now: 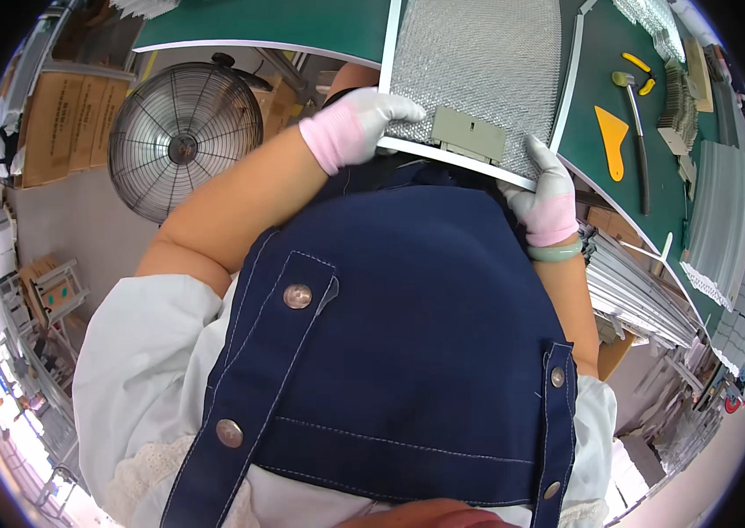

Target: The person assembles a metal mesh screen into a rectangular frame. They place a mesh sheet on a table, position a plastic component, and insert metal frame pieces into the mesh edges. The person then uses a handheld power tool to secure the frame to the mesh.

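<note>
A silver mesh filter panel [478, 62] in a thin white metal frame lies in front of me, its near end reaching past the table edge toward my apron. A flat grey-green plate [469, 132] with a small slot sits on the mesh along the near frame bar. My left hand [357, 128], in a white and pink glove, grips the panel's near left corner, fingers reaching over the mesh. At the near right corner my gloved right hand [550, 195] is closed round the frame, thumb on top; its other fingers are mostly hidden underneath.
On the green table [302, 25] to the right lie a yellow scraper [612, 143], a long-handled hammer [639, 145] and a yellow-handled tool [636, 62]. Stacked mesh sheets [717, 220] stand farther right. A round floor fan [183, 145] and cardboard boxes [73, 128] are at left.
</note>
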A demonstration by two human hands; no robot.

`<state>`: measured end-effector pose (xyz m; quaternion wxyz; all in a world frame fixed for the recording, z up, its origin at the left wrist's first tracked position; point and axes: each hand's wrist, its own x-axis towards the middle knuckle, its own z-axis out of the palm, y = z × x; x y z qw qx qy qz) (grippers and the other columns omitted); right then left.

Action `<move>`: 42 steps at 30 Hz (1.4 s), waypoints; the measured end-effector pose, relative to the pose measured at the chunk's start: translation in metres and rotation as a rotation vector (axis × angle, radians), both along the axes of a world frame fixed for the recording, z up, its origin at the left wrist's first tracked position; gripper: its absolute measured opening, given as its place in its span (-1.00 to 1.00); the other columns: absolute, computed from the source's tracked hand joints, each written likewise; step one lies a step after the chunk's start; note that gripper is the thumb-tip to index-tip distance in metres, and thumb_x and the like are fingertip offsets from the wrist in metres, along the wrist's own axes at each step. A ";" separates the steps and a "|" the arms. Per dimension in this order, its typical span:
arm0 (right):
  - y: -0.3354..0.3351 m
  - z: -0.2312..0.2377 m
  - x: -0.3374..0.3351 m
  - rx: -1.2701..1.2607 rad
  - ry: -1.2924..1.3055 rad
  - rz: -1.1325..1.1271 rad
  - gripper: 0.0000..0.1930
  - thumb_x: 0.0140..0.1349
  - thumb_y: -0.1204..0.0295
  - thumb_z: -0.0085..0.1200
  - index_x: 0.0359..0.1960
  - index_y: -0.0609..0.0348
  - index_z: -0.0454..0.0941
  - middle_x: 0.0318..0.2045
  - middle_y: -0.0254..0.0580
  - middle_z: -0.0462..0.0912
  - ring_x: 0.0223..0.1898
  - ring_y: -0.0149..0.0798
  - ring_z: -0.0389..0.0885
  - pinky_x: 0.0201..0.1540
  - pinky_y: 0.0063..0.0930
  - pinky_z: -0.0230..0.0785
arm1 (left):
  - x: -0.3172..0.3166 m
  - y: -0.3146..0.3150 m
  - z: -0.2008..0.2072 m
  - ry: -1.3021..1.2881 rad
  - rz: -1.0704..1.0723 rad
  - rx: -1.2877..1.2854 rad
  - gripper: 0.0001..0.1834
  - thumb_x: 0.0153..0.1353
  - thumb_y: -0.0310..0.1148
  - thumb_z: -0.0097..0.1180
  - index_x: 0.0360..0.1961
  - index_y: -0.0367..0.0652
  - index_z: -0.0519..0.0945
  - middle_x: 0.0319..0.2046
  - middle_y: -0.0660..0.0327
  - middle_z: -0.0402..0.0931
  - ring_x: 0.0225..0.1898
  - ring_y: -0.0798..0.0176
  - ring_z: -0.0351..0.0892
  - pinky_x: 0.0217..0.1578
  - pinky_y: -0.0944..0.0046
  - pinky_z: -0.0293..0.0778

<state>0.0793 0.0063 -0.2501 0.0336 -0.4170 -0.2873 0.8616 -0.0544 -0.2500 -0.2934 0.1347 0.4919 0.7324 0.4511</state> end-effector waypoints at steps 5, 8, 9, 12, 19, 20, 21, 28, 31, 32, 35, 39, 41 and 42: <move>-0.005 0.001 -0.002 0.064 -0.024 -0.045 -0.74 0.32 0.45 0.12 0.02 0.18 0.47 -0.04 -0.13 0.57 0.04 -0.06 0.54 0.19 0.18 0.31 | -0.002 0.007 0.006 -0.287 -0.014 -0.125 -0.57 0.18 -0.69 0.12 0.09 -0.18 0.60 -0.01 0.06 0.64 0.09 0.11 0.60 0.13 0.25 0.51; -0.002 0.001 -0.004 0.043 -0.017 -0.053 -0.73 0.32 0.46 0.11 0.03 0.19 0.47 -0.03 -0.13 0.57 0.04 -0.06 0.54 0.19 0.18 0.32 | 0.001 0.010 0.006 -0.184 -0.022 -0.032 -0.57 0.13 -0.65 0.22 0.07 -0.23 0.61 0.00 0.04 0.64 0.10 0.09 0.60 0.16 0.24 0.49; 0.000 0.000 -0.002 0.026 -0.025 -0.061 -0.73 0.32 0.46 0.11 0.03 0.19 0.47 -0.02 -0.13 0.57 0.04 -0.07 0.54 0.19 0.18 0.33 | 0.003 0.011 0.006 -0.249 -0.045 0.042 -0.56 0.10 -0.65 0.27 0.05 -0.25 0.61 0.01 0.02 0.63 0.10 0.08 0.60 0.18 0.22 0.48; 0.007 -0.010 0.006 0.010 0.060 0.038 -0.74 0.33 0.46 0.10 0.03 0.18 0.46 -0.05 -0.13 0.57 0.01 -0.09 0.56 0.14 0.12 0.40 | 0.006 0.015 0.027 -0.753 0.143 -0.101 -0.57 0.12 -0.65 0.23 0.07 -0.24 0.61 0.02 0.01 0.62 0.12 0.08 0.59 0.19 0.20 0.48; 0.013 -0.006 0.026 0.152 -0.004 0.422 -0.74 0.35 0.35 0.11 0.04 0.08 0.49 -0.10 -0.28 0.63 -0.11 -0.22 0.64 -0.04 -0.10 0.52 | 0.020 0.012 -0.003 -1.124 0.367 0.279 -0.70 0.34 -0.42 0.10 0.06 -0.27 0.50 -0.03 0.12 0.60 0.03 0.19 0.62 0.12 0.13 0.53; 0.012 -0.008 0.027 0.133 0.004 0.424 -0.74 0.35 0.35 0.11 0.03 0.08 0.50 -0.10 -0.28 0.63 -0.11 -0.23 0.64 -0.05 -0.11 0.53 | 0.023 0.018 0.012 -1.341 0.460 0.290 -0.69 0.33 -0.42 0.11 0.06 -0.28 0.50 -0.03 0.10 0.59 0.02 0.18 0.61 0.12 0.12 0.53; 0.012 -0.009 0.025 0.118 0.017 0.429 -0.75 0.35 0.36 0.11 0.02 0.09 0.50 -0.10 -0.27 0.64 -0.11 -0.23 0.64 -0.06 -0.13 0.54 | 0.026 0.024 0.031 -1.551 0.555 0.305 -0.67 0.31 -0.41 0.13 0.06 -0.30 0.49 -0.04 0.08 0.59 0.02 0.17 0.61 0.12 0.10 0.53; 0.005 -0.010 0.022 0.202 0.022 0.436 -0.82 0.33 0.41 0.11 -0.11 0.22 0.57 -0.24 -0.17 0.68 -0.32 -0.27 0.68 -0.34 -0.42 0.61 | 0.011 0.011 -0.019 -1.336 0.280 0.316 -0.68 0.28 -0.39 0.18 0.06 -0.16 0.57 0.04 0.16 0.58 0.08 0.12 0.55 0.12 -0.03 0.52; 0.009 -0.011 0.022 0.171 0.043 0.395 -0.82 0.32 0.43 0.10 -0.14 0.27 0.57 -0.27 -0.15 0.67 -0.36 -0.29 0.67 -0.40 -0.46 0.61 | 0.012 0.011 -0.004 -1.429 0.323 0.287 -0.65 0.29 -0.46 0.16 0.11 -0.12 0.58 0.07 0.19 0.57 0.11 0.13 0.53 0.11 0.04 0.53; 0.012 -0.017 0.023 0.140 0.050 0.380 -0.82 0.32 0.44 0.10 -0.14 0.29 0.56 -0.28 -0.15 0.66 -0.36 -0.29 0.67 -0.40 -0.46 0.61 | 0.014 0.012 0.012 -1.581 0.362 0.300 -0.63 0.29 -0.48 0.15 0.13 -0.10 0.58 0.08 0.19 0.56 0.12 0.13 0.52 0.11 0.08 0.53; 0.012 -0.023 0.027 0.119 0.046 0.322 -0.82 0.32 0.45 0.08 -0.16 0.33 0.56 -0.32 -0.15 0.64 -0.36 -0.28 0.66 -0.41 -0.47 0.60 | 0.019 0.007 0.036 -0.706 0.231 -0.166 -0.60 0.29 -0.45 0.18 0.16 -0.21 0.52 0.03 0.16 0.59 0.11 0.14 0.57 0.11 0.08 0.55; 0.005 -0.019 0.025 0.164 0.044 0.265 -0.81 0.33 0.46 0.06 -0.16 0.37 0.55 -0.32 -0.14 0.62 -0.36 -0.27 0.63 -0.44 -0.49 0.55 | 0.007 -0.007 0.008 0.099 -0.001 -0.049 -0.63 0.26 -0.45 0.22 0.10 -0.21 0.58 -0.03 0.18 0.63 0.08 0.19 0.60 0.10 0.23 0.54; 0.007 -0.024 0.025 0.129 0.055 0.243 -0.81 0.33 0.46 0.05 -0.16 0.38 0.55 -0.32 -0.12 0.61 -0.36 -0.27 0.61 -0.45 -0.50 0.53 | 0.010 -0.001 0.014 -0.029 -0.019 0.023 -0.62 0.23 -0.44 0.26 0.08 -0.24 0.59 -0.04 0.16 0.65 0.07 0.19 0.61 0.11 0.26 0.53; 0.007 -0.025 0.025 0.107 0.046 0.238 -0.81 0.33 0.47 0.05 -0.16 0.38 0.55 -0.31 -0.11 0.61 -0.36 -0.28 0.61 -0.45 -0.50 0.52 | 0.010 0.007 0.029 -0.609 0.109 -0.015 -0.59 0.19 -0.46 0.30 0.08 -0.24 0.58 -0.02 0.13 0.64 0.07 0.17 0.61 0.12 0.25 0.52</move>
